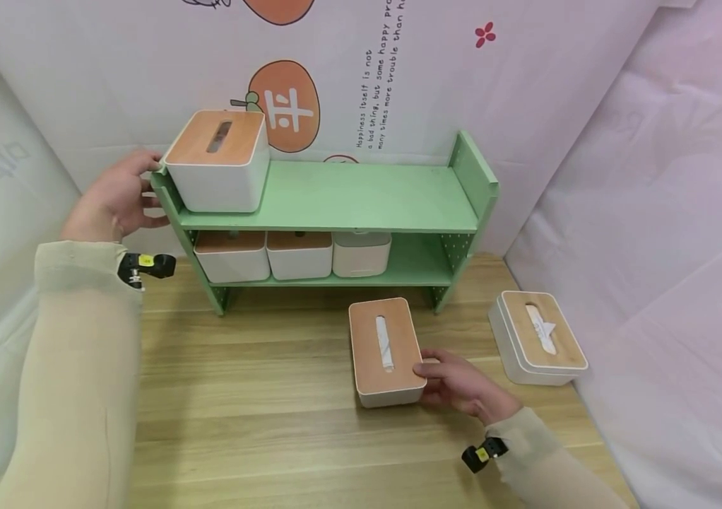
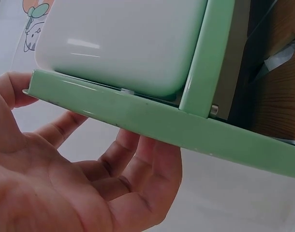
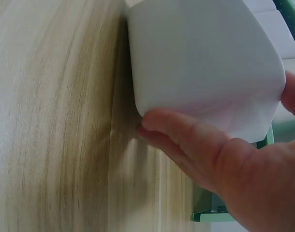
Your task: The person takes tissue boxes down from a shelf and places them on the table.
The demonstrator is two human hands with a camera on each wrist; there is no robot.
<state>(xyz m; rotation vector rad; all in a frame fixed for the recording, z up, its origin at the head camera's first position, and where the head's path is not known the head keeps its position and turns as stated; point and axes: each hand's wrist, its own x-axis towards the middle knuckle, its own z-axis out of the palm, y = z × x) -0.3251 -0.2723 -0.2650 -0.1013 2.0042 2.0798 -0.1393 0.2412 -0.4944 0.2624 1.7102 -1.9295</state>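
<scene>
A green two-tier shelf (image 1: 361,194) stands against the back wall. My left hand (image 1: 121,194) is at its upper left side panel; in the left wrist view the thumb lies over the panel's edge and the bent fingers (image 2: 154,179) rest against its outer face. My right hand (image 1: 463,382) holds a white tissue box (image 1: 386,346) with a wood-look lid by its right near corner. The thumb is on the lid, and the fingers (image 3: 186,133) lie along the white side. Whether this box touches the table cannot be told.
On the upper tier, a taller tissue box (image 1: 217,162) sits at the left end. Two wood-lidded boxes (image 1: 234,258) and a pale box (image 1: 361,256) line the lower tier. Another tissue box (image 1: 539,339) stands on the wooden table (image 1: 240,396) beside the right wall curtain.
</scene>
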